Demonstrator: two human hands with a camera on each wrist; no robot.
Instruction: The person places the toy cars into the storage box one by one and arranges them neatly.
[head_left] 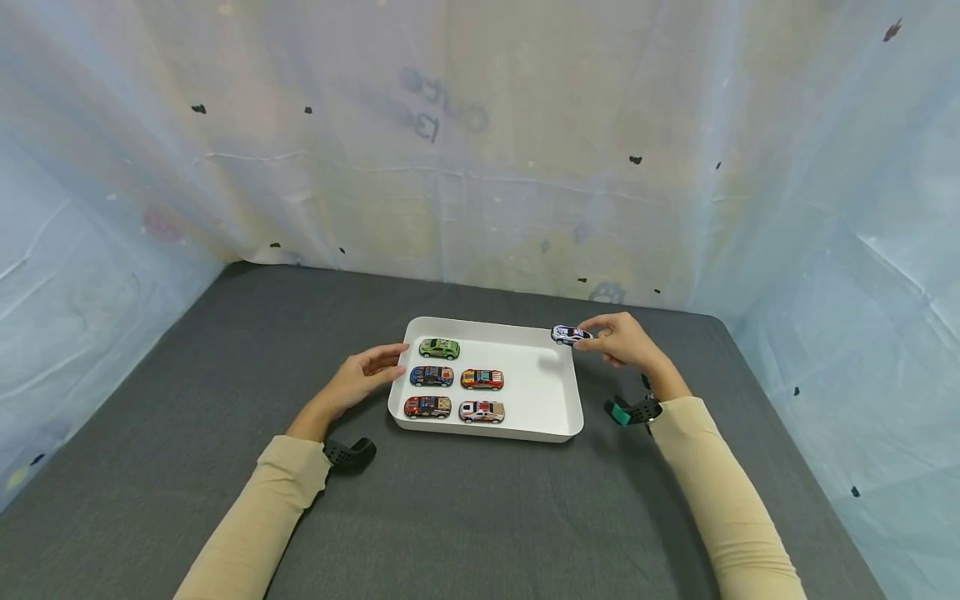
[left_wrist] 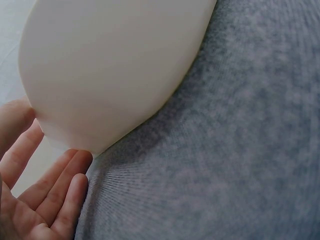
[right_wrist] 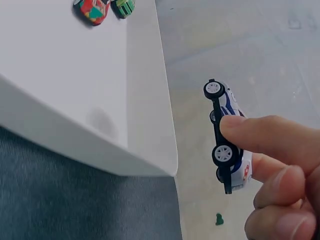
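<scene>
Trouble, to my eye, would start at two o'clock of the white tray [head_left: 536, 387], where the right hand [head_left: 626, 340] pinches a white-and-blue toy car [head_left: 568, 335] above the edge. If that pinch slips, the car could clip the rim. At nine o'clock, the left hand [head_left: 360, 379], fingers extended, touches the tray's side (lightly, it seems); a nudge might set the five other cars [head_left: 482, 379] rolling.
</scene>
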